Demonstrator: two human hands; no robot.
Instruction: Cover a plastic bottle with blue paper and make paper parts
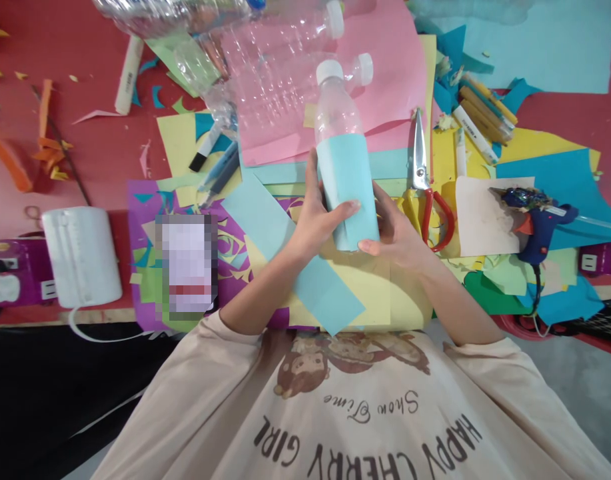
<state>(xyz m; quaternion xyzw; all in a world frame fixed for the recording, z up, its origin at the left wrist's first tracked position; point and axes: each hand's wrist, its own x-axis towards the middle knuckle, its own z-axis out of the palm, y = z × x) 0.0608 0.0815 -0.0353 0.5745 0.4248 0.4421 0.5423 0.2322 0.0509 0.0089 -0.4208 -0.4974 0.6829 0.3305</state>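
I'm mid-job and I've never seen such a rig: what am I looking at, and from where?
No machine here: these are a person's two bare hands. The one picture comes from a camera on that person's head, looking forward and down, so their beige printed shirt shows at the bottom. The left hand and right hand hold a white-capped, clear plastic bottle, its lower part covered by light-blue paper. Beyond it lie more clear plastic bottles. To the right are metal scissors with red and yellow handles and a dark-blue glue gun; to the left, a phone with a blurred screen and a rounded white pouch. Coloured paper sheets and scraps cover much of the red tabletop.
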